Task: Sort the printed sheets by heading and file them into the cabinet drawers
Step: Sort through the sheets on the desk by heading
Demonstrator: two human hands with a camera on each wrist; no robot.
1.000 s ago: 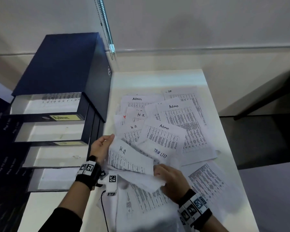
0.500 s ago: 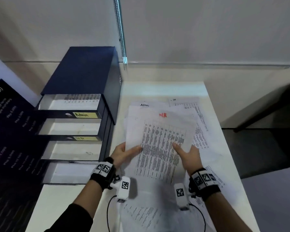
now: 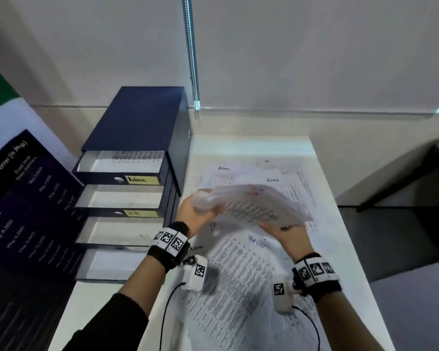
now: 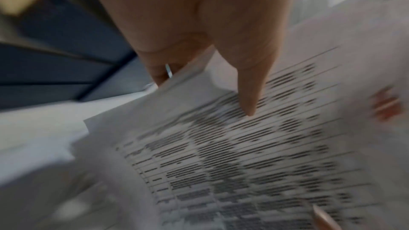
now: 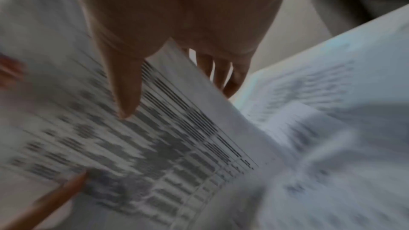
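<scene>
— Since both hands are on it, why is that bundle of sheets held up off the table instead of lying with the rest?

— It looks like a sorted batch being carried. The left hand pinches the near-left edge, thumb on the printed face and the other fingers tucked beneath; the right hand grips the opposite edge the same way, thumb on top, fingers under. Two grips keep limp paper from folding in the middle — it sags anyway.

— Which heading is it?

— There's a red mark near the top, too blurred to read.

— And where does it go?

— My guess is the cabinet just left of the hands. Its drawers are pulled out in steps, each lower one further, so every tray is open from above. The top one, labelled Admin, already has a printed sheet in it; the next carries a label I can hardly make out.

— What's left?

— Plenty. Loose sheets headed Admin and Task List are spread over the table under and beyond the bundle, unsorted.
</scene>
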